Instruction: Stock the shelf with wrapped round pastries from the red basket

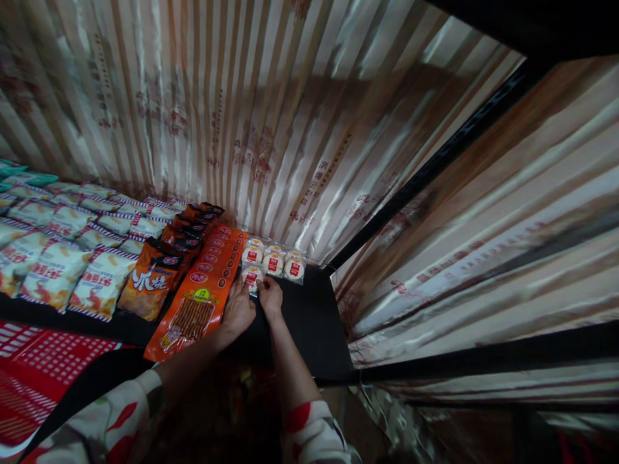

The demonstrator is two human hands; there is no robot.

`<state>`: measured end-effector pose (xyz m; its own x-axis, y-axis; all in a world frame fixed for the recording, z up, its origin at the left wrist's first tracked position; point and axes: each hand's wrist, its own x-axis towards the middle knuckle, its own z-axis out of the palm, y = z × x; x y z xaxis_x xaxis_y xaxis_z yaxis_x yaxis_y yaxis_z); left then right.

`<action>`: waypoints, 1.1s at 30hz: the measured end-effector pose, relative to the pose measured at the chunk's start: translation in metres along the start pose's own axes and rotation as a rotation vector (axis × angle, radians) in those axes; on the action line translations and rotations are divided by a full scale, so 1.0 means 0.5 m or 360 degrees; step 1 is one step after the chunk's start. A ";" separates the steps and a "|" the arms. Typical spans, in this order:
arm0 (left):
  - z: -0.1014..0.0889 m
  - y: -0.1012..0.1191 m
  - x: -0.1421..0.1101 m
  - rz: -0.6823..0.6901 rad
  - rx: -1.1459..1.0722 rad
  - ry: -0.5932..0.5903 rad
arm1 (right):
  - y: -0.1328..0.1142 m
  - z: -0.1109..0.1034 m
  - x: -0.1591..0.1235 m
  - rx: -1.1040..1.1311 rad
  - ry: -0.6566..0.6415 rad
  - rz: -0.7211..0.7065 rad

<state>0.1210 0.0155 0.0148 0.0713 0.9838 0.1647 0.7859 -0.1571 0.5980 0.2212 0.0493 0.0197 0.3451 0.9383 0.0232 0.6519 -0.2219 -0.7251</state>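
Between both hands, a small clear packet of a round white snack with a red label lies on the black shelf. My left hand has its fingertips on the packet's left side, close beside a long orange snack bag. At the packet's right side, my right hand grips its edge with bent fingers. Behind and to the right sit similar packets, among them a middle one and a right one. The orange bag shows brown sticks through a window.
Orange-brown snack bags and rows of white snack bags fill the shelf's left side. A red basket stands below left. The black shelf ends at a black metal post, with striped curtains behind.
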 end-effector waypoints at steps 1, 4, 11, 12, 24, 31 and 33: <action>0.001 -0.001 0.003 0.0004 -0.0011 0.0005 | 0.000 0.002 0.003 0.0009 0.0007 -0.0005; 0.005 -0.002 0.011 0.0010 -0.0038 0.0019 | 0.001 0.008 0.009 0.0039 0.0032 -0.0017; 0.012 -0.004 0.030 -0.0003 -0.0060 0.0044 | 0.001 0.016 0.021 0.0052 0.0110 -0.0072; 0.013 -0.004 0.032 0.0001 -0.0062 0.0051 | 0.001 0.017 0.024 0.0054 0.0118 -0.0079; 0.015 0.001 0.059 -0.0021 0.0035 0.0000 | -0.008 0.029 0.048 0.0070 0.0181 -0.0066; 0.019 0.001 0.071 -0.0012 -0.0008 0.0016 | -0.012 0.032 0.064 0.0038 0.0160 -0.0096; 0.020 0.001 0.073 -0.0010 -0.0011 -0.0003 | -0.012 0.033 0.068 0.0037 0.0163 -0.0106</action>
<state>0.1300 0.0522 0.0131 0.0676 0.9849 0.1595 0.7820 -0.1516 0.6046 0.2179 0.0871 0.0137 0.3694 0.9184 0.1415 0.6604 -0.1524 -0.7353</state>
